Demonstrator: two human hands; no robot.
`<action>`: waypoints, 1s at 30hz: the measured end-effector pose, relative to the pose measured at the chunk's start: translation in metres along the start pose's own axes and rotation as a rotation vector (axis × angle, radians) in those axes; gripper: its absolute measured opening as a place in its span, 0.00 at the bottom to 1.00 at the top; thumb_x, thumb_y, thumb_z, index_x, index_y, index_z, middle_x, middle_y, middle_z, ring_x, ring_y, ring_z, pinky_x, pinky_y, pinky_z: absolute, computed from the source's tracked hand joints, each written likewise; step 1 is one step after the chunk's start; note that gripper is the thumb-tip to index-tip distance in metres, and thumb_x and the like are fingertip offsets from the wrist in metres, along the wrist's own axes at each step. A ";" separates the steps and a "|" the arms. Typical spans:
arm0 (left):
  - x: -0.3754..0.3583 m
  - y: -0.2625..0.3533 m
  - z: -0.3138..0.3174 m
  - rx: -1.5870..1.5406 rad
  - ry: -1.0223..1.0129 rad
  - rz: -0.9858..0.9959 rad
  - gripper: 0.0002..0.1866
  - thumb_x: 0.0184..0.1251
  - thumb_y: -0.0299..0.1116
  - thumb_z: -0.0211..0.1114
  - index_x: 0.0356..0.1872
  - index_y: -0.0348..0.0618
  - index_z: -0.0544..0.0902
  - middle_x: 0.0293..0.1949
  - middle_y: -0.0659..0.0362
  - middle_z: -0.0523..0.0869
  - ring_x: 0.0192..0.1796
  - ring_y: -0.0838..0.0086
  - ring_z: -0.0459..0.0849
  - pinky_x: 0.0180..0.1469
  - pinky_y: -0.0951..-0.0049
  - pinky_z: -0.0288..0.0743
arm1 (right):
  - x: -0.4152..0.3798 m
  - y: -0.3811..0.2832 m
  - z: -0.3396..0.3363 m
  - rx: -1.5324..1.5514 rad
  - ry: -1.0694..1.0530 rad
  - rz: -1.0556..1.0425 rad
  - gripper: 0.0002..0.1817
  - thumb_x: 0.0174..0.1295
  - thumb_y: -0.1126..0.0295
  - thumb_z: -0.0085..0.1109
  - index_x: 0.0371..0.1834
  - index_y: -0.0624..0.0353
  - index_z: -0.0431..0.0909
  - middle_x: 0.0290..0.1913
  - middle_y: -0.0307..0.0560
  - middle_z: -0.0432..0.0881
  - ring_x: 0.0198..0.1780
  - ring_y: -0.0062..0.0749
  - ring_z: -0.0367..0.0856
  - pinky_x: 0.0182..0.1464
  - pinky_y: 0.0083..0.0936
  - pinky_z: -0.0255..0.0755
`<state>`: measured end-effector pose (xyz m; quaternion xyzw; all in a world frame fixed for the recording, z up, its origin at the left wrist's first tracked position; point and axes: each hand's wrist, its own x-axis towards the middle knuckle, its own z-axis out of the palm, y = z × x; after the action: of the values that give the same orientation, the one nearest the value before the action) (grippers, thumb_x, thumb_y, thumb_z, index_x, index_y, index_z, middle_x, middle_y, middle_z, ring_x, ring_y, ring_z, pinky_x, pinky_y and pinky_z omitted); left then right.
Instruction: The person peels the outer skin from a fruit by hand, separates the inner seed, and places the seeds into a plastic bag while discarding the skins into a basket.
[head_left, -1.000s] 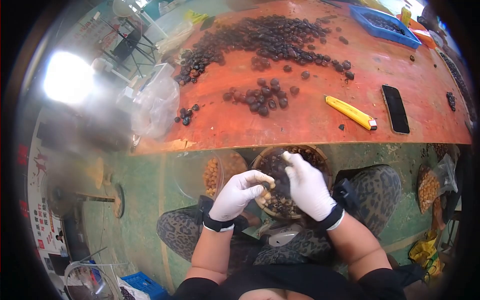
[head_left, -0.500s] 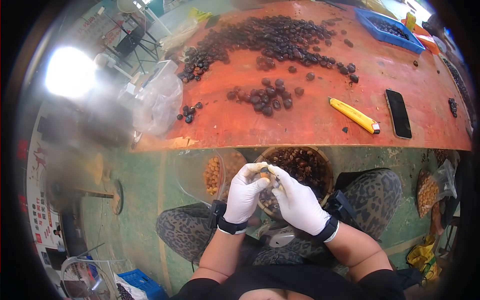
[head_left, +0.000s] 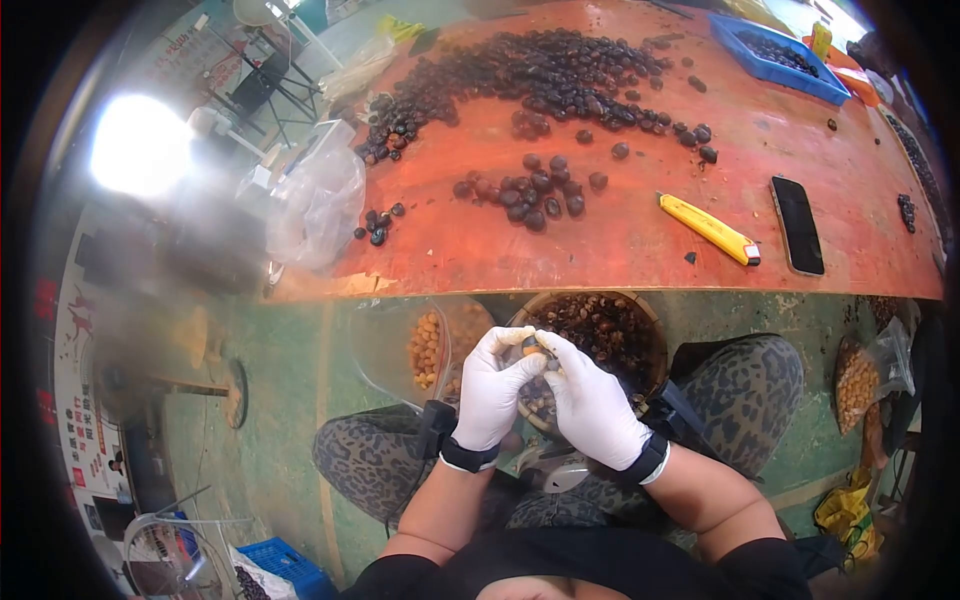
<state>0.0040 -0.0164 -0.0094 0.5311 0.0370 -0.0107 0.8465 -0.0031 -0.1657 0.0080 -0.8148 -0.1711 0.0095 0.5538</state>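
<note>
Both my hands wear white gloves and meet in front of my lap, above a round basket point(head_left: 661, 345). Between the fingertips is a small dark-shelled nut point(head_left: 531, 346) with some orange showing. My left hand point(head_left: 490, 392) pinches it from the left. My right hand point(head_left: 600, 410) is closed on its other side, thumb and fingers pressed to it; the fingers partly hide the nut. Dark broken shells point(head_left: 598, 322) fill the basket below. Left of it, a clear container point(head_left: 378, 365) holds orange kernels point(head_left: 425, 345).
On the red table point(head_left: 400, 270) lie a big heap of dark nuts point(head_left: 540, 75), a smaller cluster point(head_left: 528, 198), a yellow utility knife point(head_left: 708, 230) and a phone point(head_left: 798, 226). A blue tray point(head_left: 785, 75) stands at the back right. A bag of kernels point(head_left: 856, 385) is on the floor.
My fingers have shifted slightly around the nut, and my right wrist has moved a little to the left. Everything on the table stays in place.
</note>
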 end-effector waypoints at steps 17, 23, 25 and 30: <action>-0.015 0.009 -0.039 0.098 -0.161 -0.423 0.15 0.65 0.25 0.64 0.53 0.36 0.78 0.48 0.55 0.83 0.45 0.74 0.84 0.49 0.75 0.79 | 0.020 0.035 -0.018 -0.128 0.078 0.090 0.10 0.65 0.73 0.52 0.48 0.62 0.70 0.35 0.64 0.81 0.38 0.60 0.81 0.39 0.48 0.75; -0.011 -0.004 -0.035 -0.169 -0.027 -0.147 0.18 0.62 0.25 0.67 0.54 0.38 0.77 0.51 0.56 0.82 0.50 0.71 0.82 0.55 0.71 0.77 | 0.003 0.008 0.000 0.116 -0.079 0.054 0.22 0.63 0.75 0.55 0.59 0.60 0.63 0.36 0.61 0.82 0.39 0.59 0.82 0.39 0.41 0.76; -0.009 -0.008 -0.030 -0.207 -0.021 -0.107 0.19 0.59 0.24 0.69 0.52 0.39 0.78 0.48 0.57 0.83 0.49 0.72 0.82 0.54 0.71 0.77 | 0.001 0.003 0.002 0.123 -0.125 0.075 0.26 0.63 0.76 0.54 0.65 0.58 0.61 0.38 0.63 0.82 0.40 0.59 0.82 0.40 0.41 0.77; -0.007 -0.014 -0.018 -0.244 -0.042 -0.052 0.17 0.62 0.22 0.66 0.52 0.40 0.78 0.46 0.57 0.84 0.48 0.70 0.84 0.52 0.69 0.78 | 0.000 0.007 0.009 0.113 -0.046 -0.054 0.27 0.62 0.77 0.53 0.67 0.57 0.62 0.45 0.65 0.80 0.45 0.59 0.81 0.44 0.42 0.78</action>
<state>-0.0046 -0.0062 -0.0290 0.4227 0.0344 -0.0393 0.9048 -0.0033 -0.1599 -0.0019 -0.7770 -0.2049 0.0231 0.5948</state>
